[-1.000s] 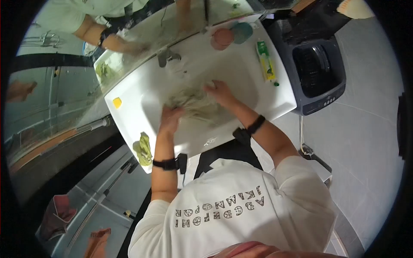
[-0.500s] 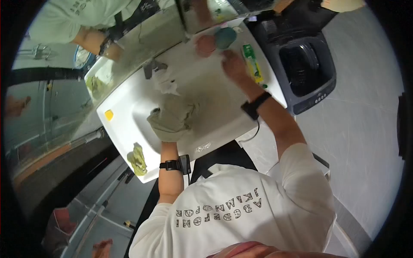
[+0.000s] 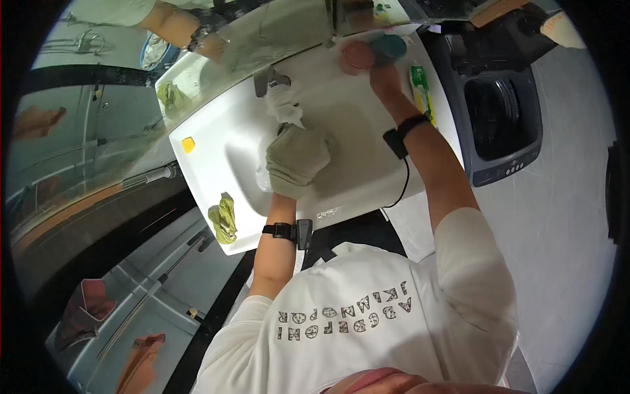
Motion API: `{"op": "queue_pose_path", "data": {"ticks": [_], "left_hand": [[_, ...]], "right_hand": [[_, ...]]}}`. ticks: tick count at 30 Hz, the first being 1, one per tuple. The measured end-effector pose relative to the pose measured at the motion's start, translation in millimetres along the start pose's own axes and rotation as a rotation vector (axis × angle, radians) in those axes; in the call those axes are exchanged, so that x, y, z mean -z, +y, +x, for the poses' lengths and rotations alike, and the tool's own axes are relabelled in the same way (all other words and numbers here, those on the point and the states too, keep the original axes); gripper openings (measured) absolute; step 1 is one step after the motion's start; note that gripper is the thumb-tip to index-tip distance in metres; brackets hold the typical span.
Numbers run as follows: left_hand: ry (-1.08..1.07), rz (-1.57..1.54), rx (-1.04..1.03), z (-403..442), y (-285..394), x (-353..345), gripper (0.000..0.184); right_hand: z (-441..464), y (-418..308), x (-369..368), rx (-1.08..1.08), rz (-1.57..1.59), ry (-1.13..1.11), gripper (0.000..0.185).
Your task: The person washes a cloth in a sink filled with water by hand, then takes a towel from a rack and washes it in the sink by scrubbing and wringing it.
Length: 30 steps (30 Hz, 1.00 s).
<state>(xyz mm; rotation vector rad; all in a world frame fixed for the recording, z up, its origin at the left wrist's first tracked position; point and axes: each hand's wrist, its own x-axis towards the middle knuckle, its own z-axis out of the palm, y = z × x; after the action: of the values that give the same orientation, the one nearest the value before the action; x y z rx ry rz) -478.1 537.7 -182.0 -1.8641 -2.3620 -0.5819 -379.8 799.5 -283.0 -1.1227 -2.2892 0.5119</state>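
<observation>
A pale grey-green cloth covers my left hand like a mitt over the sink basin, so only the wrist end shows and the fingers are hidden. Beyond it stands the faucet, with a white, crumpled-looking piece at its spout. At the sink's back right, my right hand is close against a teal cup, beside a pink cup. Its fingertips are too unclear to show whether they grip the teal cup.
On the white sink lie a yellow piece, a green crumpled cloth and a green-and-yellow packet. A dark top-loading washing machine stands at the right. A mirror runs along the back.
The view has shifted, moving the sink rightward in frame. My right hand has come closer to the cups. The cloth on my left hand looks rounder and is nearer the faucet.
</observation>
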Motion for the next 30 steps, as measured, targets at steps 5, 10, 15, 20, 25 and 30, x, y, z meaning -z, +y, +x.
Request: {"op": "queue_pose_path", "data": {"ticks": [5, 10, 15, 20, 25, 30], "left_hand": [[-0.393, -0.085, 0.148, -7.5, -2.7, -2.0, 0.047], [-0.193, -0.015, 0.094, -53.4, -17.5, -54.2, 0.048], [-0.308, 0.085, 0.052, -51.5, 1.0, -34.0, 0.056], [-0.374, -0.188, 0.192, -44.4, 3.1, -22.4, 0.067], [-0.314, -0.649, 0.205, -68.6, -8.2, -43.1, 0.07], [-0.21, 0.368, -0.028, -89.8, -31.6, -66.2, 0.063]], "right_hand": [[-152.6, -71.7, -74.4, 0.472, 0.071, -0.062, 0.025], [-155.5, -180.5, -2.0, 0.192, 0.224, -0.668, 0.024], [-129.7, -135.7, -50.2, 0.143, 0.053, -0.498, 0.028], [-153.7, -175.4, -11.4, 0.124, 0.087, -0.503, 0.038], [-130.0, -151.2, -46.0, -0.121, 0.011, -0.542, 0.034], [-166.3, -180.3, -24.7, 0.269, -0.135, -0.31, 0.03]]}}
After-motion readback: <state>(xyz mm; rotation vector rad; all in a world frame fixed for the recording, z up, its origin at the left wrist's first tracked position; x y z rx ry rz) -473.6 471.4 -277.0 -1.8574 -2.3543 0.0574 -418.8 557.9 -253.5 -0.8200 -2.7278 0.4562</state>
